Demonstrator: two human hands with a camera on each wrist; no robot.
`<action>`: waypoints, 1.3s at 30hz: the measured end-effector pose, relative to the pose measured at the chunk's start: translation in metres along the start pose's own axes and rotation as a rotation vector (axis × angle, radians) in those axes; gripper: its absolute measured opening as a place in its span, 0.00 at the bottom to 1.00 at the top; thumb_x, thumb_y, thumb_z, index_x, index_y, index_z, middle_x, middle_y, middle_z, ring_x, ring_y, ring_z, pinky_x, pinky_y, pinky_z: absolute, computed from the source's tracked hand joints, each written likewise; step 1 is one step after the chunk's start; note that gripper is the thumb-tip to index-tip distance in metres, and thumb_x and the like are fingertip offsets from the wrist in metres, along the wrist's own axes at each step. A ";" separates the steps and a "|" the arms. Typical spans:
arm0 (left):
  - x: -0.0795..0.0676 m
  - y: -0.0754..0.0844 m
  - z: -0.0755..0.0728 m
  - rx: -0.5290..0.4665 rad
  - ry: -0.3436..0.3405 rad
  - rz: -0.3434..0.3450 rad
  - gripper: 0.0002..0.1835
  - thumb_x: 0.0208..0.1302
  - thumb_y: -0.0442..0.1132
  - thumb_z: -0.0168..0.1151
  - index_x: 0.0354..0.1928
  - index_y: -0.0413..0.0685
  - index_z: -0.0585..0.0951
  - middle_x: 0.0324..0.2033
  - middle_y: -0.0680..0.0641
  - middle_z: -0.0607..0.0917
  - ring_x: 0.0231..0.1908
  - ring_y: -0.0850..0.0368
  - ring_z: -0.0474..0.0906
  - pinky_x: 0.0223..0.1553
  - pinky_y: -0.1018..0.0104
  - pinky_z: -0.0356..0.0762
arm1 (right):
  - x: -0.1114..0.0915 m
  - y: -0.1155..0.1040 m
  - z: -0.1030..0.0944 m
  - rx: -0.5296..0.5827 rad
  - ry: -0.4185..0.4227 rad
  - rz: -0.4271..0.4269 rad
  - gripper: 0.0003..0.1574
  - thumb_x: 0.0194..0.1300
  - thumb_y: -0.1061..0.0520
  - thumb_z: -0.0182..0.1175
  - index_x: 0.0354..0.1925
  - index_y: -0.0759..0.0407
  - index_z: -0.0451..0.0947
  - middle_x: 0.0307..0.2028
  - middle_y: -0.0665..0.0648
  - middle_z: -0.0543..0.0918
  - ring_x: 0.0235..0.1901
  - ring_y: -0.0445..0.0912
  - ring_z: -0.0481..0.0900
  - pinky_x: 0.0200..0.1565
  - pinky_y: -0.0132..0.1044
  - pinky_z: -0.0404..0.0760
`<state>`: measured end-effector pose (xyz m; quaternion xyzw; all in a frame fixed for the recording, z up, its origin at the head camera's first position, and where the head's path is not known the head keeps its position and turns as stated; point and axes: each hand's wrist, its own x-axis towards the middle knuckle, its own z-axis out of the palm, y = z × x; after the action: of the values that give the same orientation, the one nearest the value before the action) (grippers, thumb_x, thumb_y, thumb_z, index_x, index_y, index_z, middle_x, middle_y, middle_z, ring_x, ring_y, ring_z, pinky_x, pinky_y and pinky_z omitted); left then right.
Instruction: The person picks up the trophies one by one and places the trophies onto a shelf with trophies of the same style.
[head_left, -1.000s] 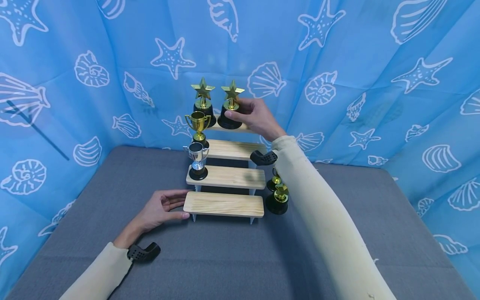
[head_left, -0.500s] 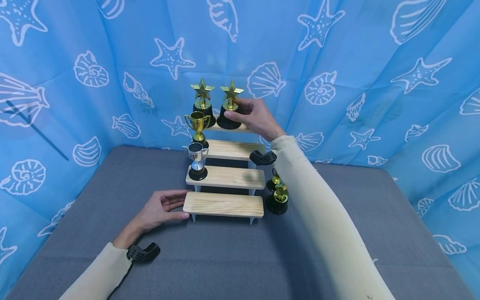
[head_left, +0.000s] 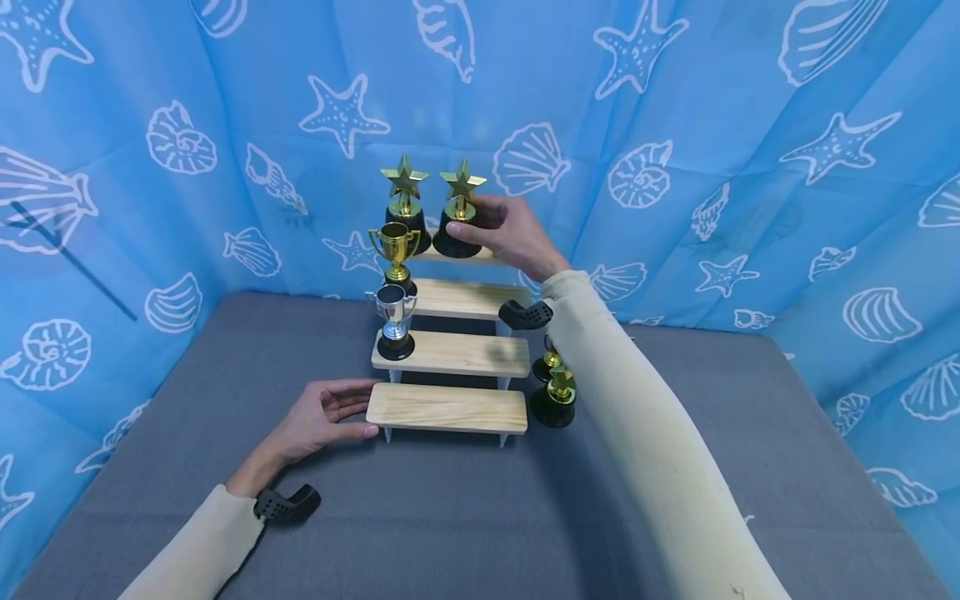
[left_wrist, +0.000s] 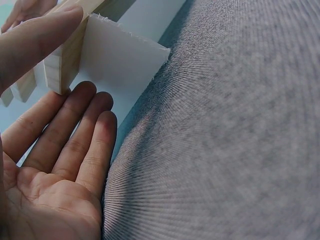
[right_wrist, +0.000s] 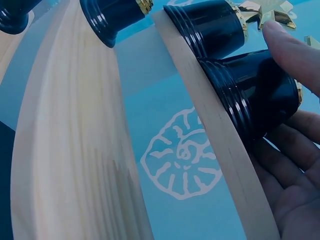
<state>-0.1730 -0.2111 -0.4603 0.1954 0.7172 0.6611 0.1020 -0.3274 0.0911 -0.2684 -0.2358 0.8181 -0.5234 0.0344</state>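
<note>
My right hand grips a gold star trophy by its black base. That base stands on the top step of a wooden tiered display stand, beside a second star trophy. In the right wrist view, the held black base sits right at the board, thumb on one side and fingers on the other. Lower left, my left hand holds the left end of the lowest step, thumb at the front corner and fingertips at the back. A gold cup trophy and a silver cup trophy occupy the steps between.
Right of the stand, two small gold trophies stand on the grey cloth table; the nearer is a star trophy, the other a gold trophy partly behind my sleeve. A blue shell-print curtain hangs behind.
</note>
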 end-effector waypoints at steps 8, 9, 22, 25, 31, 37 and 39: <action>0.000 0.000 0.002 -0.005 0.001 0.000 0.37 0.56 0.26 0.74 0.66 0.24 0.69 0.63 0.26 0.74 0.56 0.59 0.80 0.61 0.66 0.79 | -0.003 0.001 -0.001 0.065 0.025 0.009 0.44 0.65 0.48 0.71 0.72 0.60 0.67 0.61 0.59 0.81 0.60 0.48 0.79 0.62 0.40 0.79; 0.000 0.000 0.002 -0.005 0.002 -0.003 0.37 0.56 0.26 0.74 0.66 0.24 0.69 0.63 0.26 0.74 0.56 0.59 0.80 0.61 0.65 0.79 | -0.003 0.001 -0.002 0.069 0.034 0.011 0.45 0.65 0.48 0.72 0.73 0.60 0.67 0.62 0.59 0.80 0.61 0.47 0.78 0.63 0.39 0.79; 0.000 0.000 0.002 -0.007 0.006 -0.008 0.37 0.55 0.26 0.74 0.66 0.24 0.69 0.63 0.26 0.74 0.56 0.60 0.81 0.61 0.64 0.78 | -0.015 0.003 -0.006 0.131 0.078 -0.058 0.38 0.65 0.51 0.71 0.70 0.56 0.72 0.66 0.56 0.77 0.64 0.46 0.76 0.64 0.36 0.77; 0.000 0.001 0.002 -0.009 0.008 -0.008 0.37 0.55 0.26 0.74 0.66 0.24 0.69 0.63 0.26 0.74 0.56 0.60 0.81 0.61 0.65 0.79 | -0.019 0.003 -0.007 0.151 0.075 -0.081 0.37 0.66 0.52 0.71 0.70 0.56 0.73 0.66 0.57 0.77 0.64 0.47 0.76 0.64 0.37 0.77; 0.000 0.000 0.002 -0.010 0.008 -0.001 0.38 0.54 0.25 0.75 0.66 0.23 0.69 0.63 0.25 0.74 0.56 0.60 0.81 0.61 0.65 0.79 | -0.029 0.004 -0.011 0.170 0.083 -0.102 0.38 0.67 0.55 0.69 0.71 0.62 0.70 0.65 0.60 0.78 0.65 0.50 0.75 0.64 0.39 0.78; 0.000 0.000 0.002 -0.002 0.009 -0.006 0.38 0.54 0.26 0.75 0.66 0.24 0.69 0.62 0.26 0.74 0.56 0.60 0.81 0.61 0.65 0.79 | -0.040 0.007 -0.017 0.185 0.110 -0.093 0.40 0.66 0.56 0.70 0.71 0.64 0.69 0.65 0.61 0.77 0.66 0.53 0.74 0.65 0.39 0.77; 0.000 0.000 0.002 0.000 0.010 -0.010 0.38 0.54 0.26 0.75 0.66 0.24 0.70 0.63 0.26 0.74 0.56 0.59 0.81 0.61 0.64 0.79 | -0.044 0.007 -0.018 0.198 0.117 -0.095 0.40 0.66 0.57 0.70 0.71 0.65 0.68 0.65 0.63 0.77 0.66 0.56 0.73 0.65 0.39 0.77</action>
<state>-0.1721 -0.2094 -0.4606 0.1883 0.7187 0.6616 0.1017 -0.2965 0.1269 -0.2751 -0.2387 0.7509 -0.6155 -0.0149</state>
